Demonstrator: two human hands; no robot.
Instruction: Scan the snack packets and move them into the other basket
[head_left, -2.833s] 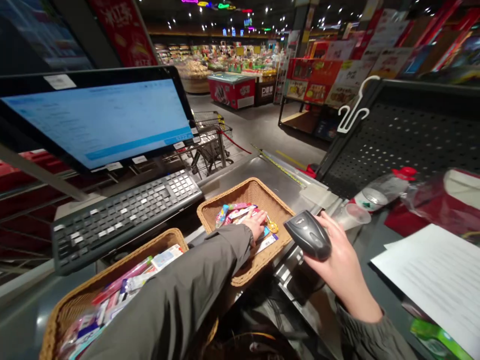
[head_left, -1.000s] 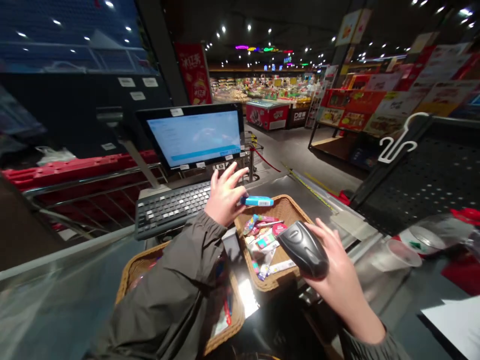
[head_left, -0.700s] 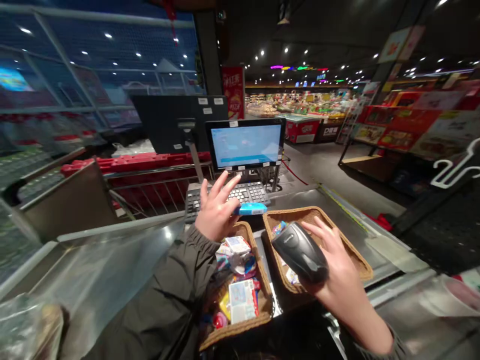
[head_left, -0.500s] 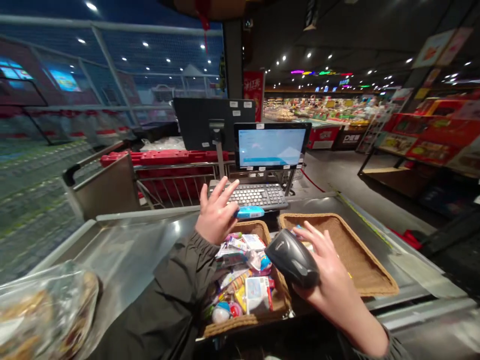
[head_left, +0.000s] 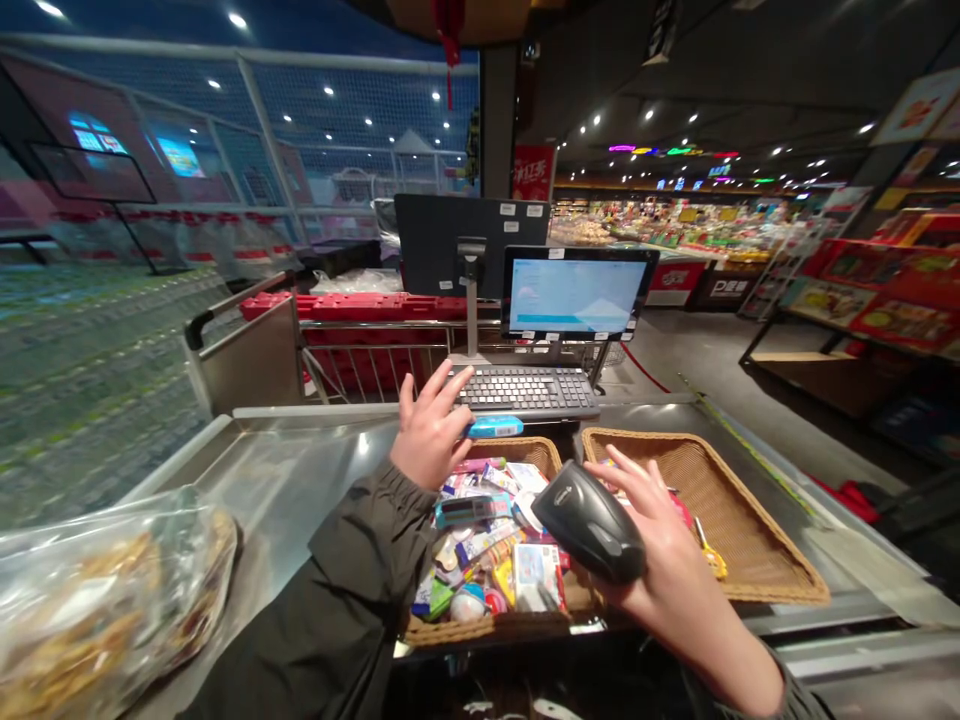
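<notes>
My left hand [head_left: 433,430] pinches a small blue packet [head_left: 495,427] with a barcode label between thumb and fingers, the other fingers spread. It hovers over the left wicker basket [head_left: 551,460], just in front of the black keyboard [head_left: 525,388]. That basket is full of small packaged goods, among them a white box [head_left: 536,575]. In my right hand [head_left: 660,540] is a black handheld barcode scanner [head_left: 589,520], its head turned towards the left basket. Under and behind that hand lies the right wicker basket [head_left: 757,520], holding a few items, one of them yellow [head_left: 714,562].
A lit monitor [head_left: 577,293] and the back of a second screen [head_left: 435,240] stand behind the keyboard. Clear plastic bags of food [head_left: 112,590] lie on the metal counter [head_left: 300,480] at the left. A shopping cart [head_left: 360,360] stands beyond.
The view has swung left, so the surroundings sit further right. Both hands keep their holds on the blue packet and the scanner, with little movement of their own.
</notes>
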